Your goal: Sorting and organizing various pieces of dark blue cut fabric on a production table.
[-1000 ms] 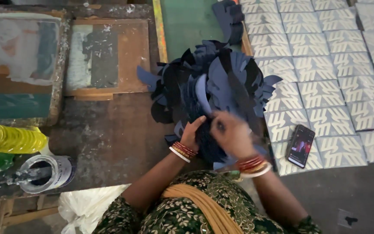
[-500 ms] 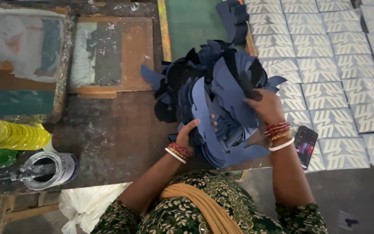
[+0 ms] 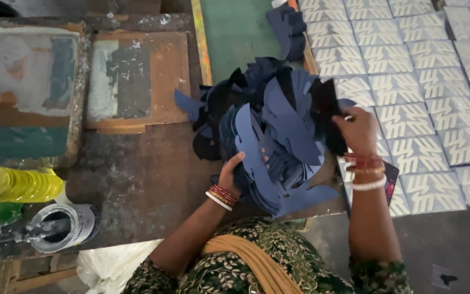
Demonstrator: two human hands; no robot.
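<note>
Both hands, left and right, grip blue paper cutouts

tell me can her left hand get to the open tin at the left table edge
Probably yes: the left hand rests on the blue paper pile, and only bare worn tabletop lies between it and the tin.

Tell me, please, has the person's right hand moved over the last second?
Yes. The right hand has gone from beside the left hand at the near edge of the blue cut-outs up and rightward, toward the printed sheets.

Dark blue paper cutouts — loose heap, fanned on worktable.
</note>
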